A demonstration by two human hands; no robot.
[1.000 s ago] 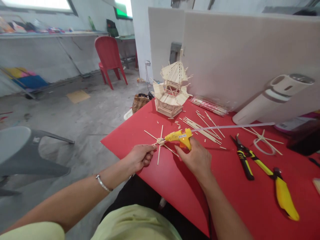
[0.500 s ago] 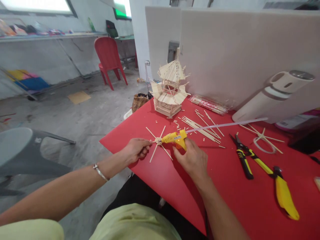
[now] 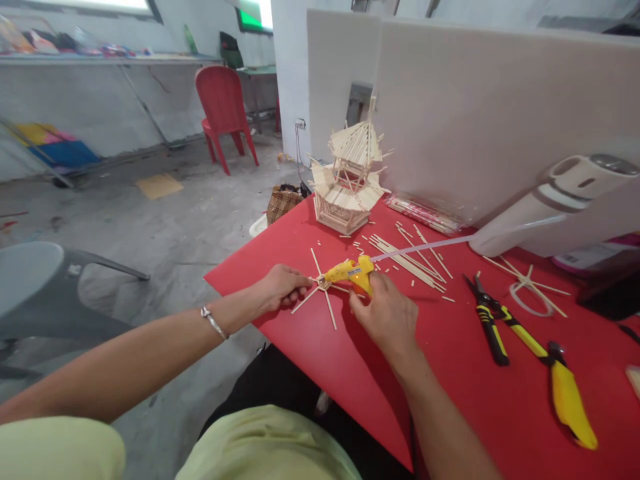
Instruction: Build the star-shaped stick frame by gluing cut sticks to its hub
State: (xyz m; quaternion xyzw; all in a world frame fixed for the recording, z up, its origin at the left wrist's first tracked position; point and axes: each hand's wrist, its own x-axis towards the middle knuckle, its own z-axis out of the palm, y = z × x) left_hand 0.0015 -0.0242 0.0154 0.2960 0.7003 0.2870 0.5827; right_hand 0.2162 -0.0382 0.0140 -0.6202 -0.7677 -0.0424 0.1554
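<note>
My left hand (image 3: 281,285) pinches one spoke of a small star of thin wooden sticks (image 3: 323,293) lying near the left edge of the red table (image 3: 450,360). My right hand (image 3: 386,315) grips a yellow glue gun (image 3: 350,272), its nozzle touching the star's middle. A long white glue stick (image 3: 425,247) juts from the back of the gun toward the right.
A stick-built pagoda model (image 3: 351,180) stands at the table's far edge, with loose sticks (image 3: 407,257) scattered before it. Black-and-yellow cutters (image 3: 487,317), a yellow knife (image 3: 563,380), another stick star (image 3: 527,287) and a white appliance (image 3: 550,200) lie right. Grey chair (image 3: 45,293) at left.
The stick star has been turned under the nozzle, its spokes pointing in new directions. Both hands and the gun stayed close together at the same spot on the table.
</note>
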